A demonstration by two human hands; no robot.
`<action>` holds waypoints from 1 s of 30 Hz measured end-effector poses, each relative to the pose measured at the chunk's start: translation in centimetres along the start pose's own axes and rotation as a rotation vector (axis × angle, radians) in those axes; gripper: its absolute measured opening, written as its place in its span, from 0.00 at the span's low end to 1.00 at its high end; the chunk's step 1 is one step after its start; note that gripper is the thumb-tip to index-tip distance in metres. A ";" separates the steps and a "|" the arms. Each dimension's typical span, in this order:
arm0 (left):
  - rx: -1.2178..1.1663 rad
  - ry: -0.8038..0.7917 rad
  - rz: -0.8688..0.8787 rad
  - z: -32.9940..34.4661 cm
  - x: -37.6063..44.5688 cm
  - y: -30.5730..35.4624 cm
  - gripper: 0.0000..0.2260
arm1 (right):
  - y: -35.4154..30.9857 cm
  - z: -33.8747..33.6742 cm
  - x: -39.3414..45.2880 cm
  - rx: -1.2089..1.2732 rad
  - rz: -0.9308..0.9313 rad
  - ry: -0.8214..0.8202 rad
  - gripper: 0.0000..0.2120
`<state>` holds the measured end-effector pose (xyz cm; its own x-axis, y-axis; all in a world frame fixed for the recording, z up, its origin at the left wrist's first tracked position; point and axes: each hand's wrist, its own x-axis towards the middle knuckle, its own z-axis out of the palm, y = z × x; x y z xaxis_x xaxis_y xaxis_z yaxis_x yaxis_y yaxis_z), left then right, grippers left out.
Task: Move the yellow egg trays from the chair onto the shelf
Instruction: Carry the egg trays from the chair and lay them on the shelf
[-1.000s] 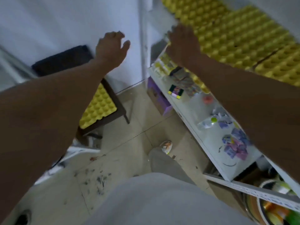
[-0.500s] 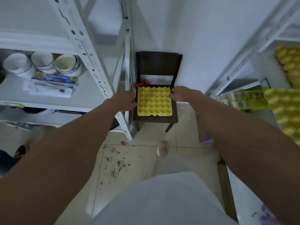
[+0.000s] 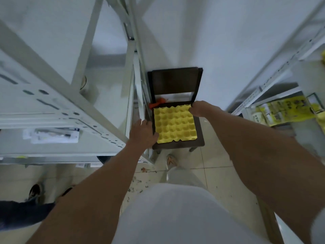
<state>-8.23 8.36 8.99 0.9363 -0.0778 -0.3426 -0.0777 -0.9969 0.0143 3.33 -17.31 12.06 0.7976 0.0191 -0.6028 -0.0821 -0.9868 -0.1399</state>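
The yellow egg trays lie on the dark chair seat, left hand and right hand at opposite corners, grip unclear; likely light, flexible and crushable, best lifted by both edges.

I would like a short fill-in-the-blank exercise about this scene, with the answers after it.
1. The yellow egg tray lies on the seat of a dark ____.
2. The left hand is at the tray's near-left ____.
3. The right hand touches the tray's far-____ corner.
4. The small object behind the tray is ____ in colour.

Answers: chair; corner; right; orange
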 end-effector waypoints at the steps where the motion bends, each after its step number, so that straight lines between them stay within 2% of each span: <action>1: -0.023 -0.033 -0.006 -0.1 0.2 0.0 0.28 | 0.3 0.1 0.0 0.023 -0.003 0.010 0.23; 5: -0.031 -0.096 0.031 -0.1 2.2 0.0 0.27 | 2.4 2.3 1.0 0.020 -0.021 -0.004 0.23; 9: -0.016 -0.175 0.096 -0.6 6.3 0.3 0.26 | 5.0 3.7 4.1 0.052 0.006 -0.098 0.22; 13: -0.022 -0.331 0.139 0.2 11.3 0.1 0.27 | 7.7 3.9 8.8 0.089 -0.003 -0.168 0.22; 15: -0.037 -0.399 0.092 1.2 13.7 0.2 0.27 | 8.8 3.6 11.1 0.110 -0.002 -0.183 0.21; 19: -0.204 -0.416 -0.058 4.1 18.1 2.5 0.24 | 10.4 3.8 15.8 0.111 -0.003 -0.202 0.19; 23: -0.298 -0.492 -0.140 7.9 20.5 4.5 0.26 | 10.7 5.9 19.4 0.156 0.018 -0.220 0.21; 30: -0.470 -0.416 -0.440 18.0 25.9 5.2 0.28 | 10.9 14.3 27.6 0.291 0.066 -0.184 0.26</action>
<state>9.48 1.38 -16.73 0.6337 0.2464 -0.7333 0.5134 -0.8430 0.1604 15.88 -25.20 -17.29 0.6664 0.0115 -0.7455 -0.3179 -0.9001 -0.2980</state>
